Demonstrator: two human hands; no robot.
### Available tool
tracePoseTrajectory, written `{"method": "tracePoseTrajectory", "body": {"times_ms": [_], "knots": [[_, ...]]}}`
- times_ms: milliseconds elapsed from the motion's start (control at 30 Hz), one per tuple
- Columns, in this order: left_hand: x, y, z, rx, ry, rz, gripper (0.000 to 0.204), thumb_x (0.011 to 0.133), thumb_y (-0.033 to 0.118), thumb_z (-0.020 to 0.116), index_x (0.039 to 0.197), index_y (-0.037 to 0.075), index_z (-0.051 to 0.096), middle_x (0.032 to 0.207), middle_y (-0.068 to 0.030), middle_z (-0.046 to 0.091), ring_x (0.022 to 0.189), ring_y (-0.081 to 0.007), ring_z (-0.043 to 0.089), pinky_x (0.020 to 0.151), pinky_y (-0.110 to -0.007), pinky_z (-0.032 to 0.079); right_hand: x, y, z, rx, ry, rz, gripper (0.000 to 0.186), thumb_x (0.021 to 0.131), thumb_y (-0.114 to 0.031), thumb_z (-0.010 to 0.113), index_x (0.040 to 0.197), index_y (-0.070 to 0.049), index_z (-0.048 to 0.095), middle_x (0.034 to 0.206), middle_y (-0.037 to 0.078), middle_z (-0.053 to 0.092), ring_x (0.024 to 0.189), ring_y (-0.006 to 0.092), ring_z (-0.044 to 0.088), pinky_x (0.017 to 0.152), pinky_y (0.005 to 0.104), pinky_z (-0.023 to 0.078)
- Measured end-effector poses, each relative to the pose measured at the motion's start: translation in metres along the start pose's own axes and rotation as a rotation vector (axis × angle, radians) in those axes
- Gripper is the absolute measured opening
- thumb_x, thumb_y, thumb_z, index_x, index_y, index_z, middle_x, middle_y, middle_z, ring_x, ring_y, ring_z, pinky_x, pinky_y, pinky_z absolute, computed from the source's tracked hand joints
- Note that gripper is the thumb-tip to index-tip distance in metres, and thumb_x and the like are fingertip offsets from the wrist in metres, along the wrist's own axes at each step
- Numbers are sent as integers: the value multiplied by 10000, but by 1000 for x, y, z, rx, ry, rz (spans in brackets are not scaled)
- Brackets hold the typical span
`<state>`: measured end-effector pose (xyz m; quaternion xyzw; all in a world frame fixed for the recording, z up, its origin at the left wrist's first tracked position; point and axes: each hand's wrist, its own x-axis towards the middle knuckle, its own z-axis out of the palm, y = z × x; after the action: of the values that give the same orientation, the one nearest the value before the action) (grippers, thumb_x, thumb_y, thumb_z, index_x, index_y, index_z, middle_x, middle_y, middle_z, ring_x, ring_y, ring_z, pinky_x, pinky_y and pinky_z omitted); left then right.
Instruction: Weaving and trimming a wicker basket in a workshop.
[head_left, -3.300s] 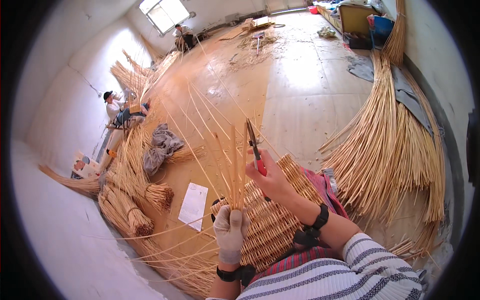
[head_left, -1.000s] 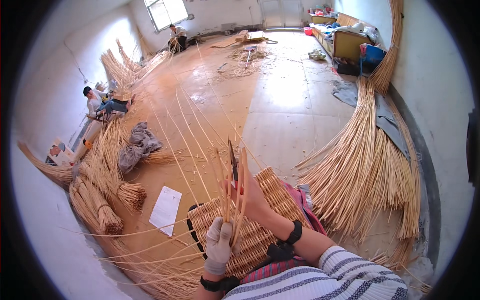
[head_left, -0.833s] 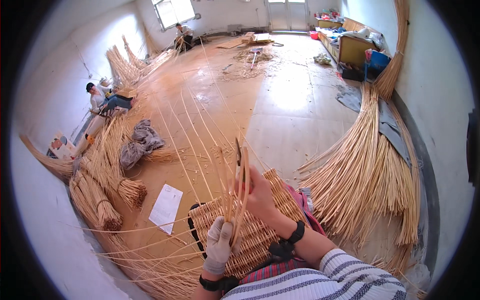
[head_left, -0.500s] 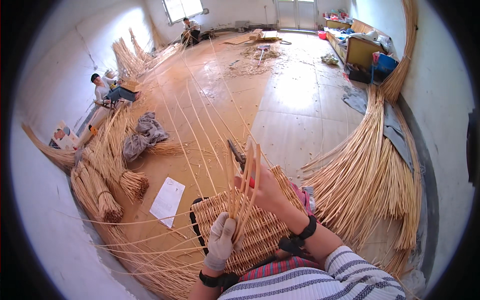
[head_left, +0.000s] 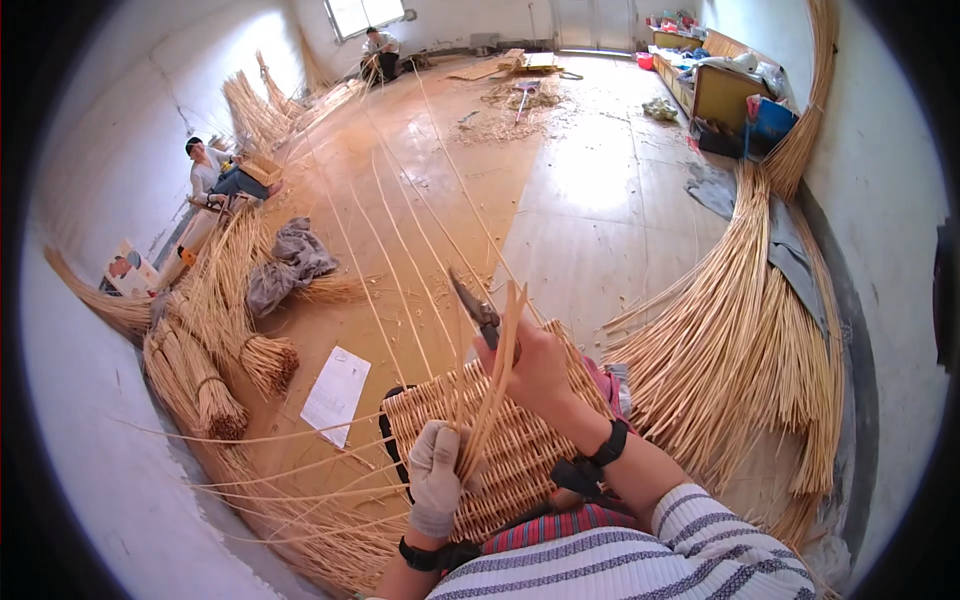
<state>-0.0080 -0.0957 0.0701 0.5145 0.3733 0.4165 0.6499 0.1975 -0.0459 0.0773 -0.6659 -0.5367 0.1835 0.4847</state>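
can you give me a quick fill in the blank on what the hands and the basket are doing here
1. The left hand wears a pale ____.
2. The right hand holds a pair of ____ beside the upright reeds.
3. The woven basket rests on the person's ____.
4. A sheet of ____ lies on the floor.

Missing words: glove; shears; lap; paper

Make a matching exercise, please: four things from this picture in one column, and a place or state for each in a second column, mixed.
1. left hand
2. right hand
3. paper sheet
4. grey cloth

a. flat on the floor, left of the basket
b. gloved, gripping the upright canes
c. crumpled beside the bundles
d. bare, holding shears

Pairs: 1-b, 2-d, 3-a, 4-c
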Motion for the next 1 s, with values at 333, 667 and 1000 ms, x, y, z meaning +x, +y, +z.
{"method": "tracePoseTrajectory", "body": {"times_ms": [333,667,1000], "knots": [[1,4,1,14,-7,-7,322,1115,319,494,1009,33,598,703,-62,654,455,-92,541,410,-240,414,-5,-21,11,85,79,-173,578,896,-437,778,1281,-54,582,911,188,690,828,409,702,733,459,544],[6,-2,0,51,-37,-82,313,1107,326,521,1005,42,602,684,-52,650,441,-90,536,400,-239,414,-2,13,-2,4,192,-184,396,916,-331,784,1141,-45,629,777,85,613,645,245,609,599,378,482],[12,-9,-1,-11,-54,-123,347,1113,361,490,968,65,596,610,-66,622,368,-116,506,333,-245,391,-33,93,-139,-164,119,206,527,894,-479,771,1179,-60,627,780,117,663,711,337,643,676,415,507]]}}
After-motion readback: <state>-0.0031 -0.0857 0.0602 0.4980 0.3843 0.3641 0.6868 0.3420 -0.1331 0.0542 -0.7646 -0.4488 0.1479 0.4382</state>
